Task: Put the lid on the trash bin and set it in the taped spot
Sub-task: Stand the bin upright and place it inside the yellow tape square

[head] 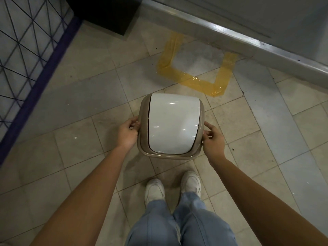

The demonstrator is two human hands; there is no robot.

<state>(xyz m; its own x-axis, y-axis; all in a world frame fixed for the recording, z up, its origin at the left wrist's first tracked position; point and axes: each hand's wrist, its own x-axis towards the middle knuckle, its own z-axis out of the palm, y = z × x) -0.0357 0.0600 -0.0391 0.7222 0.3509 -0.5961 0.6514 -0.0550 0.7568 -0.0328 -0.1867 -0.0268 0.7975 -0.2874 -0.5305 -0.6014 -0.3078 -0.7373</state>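
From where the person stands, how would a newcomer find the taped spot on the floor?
Look along the grey wall base at the top right. On the tiled floor against it lies the taped spot, beyond the bin. It is the only yellow mark, a three-sided outline.

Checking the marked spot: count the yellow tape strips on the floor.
3: left strip, front strip nearest the trash bin, right strip. The wall side shows none.

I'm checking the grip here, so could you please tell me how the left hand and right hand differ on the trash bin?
The left hand grips the trash bin on its left rim; the right hand grips the opposite rim. The left hand sits slightly farther from the person, the right slightly nearer. Both pinch the beige rim, fingers curled, beside the white lid.
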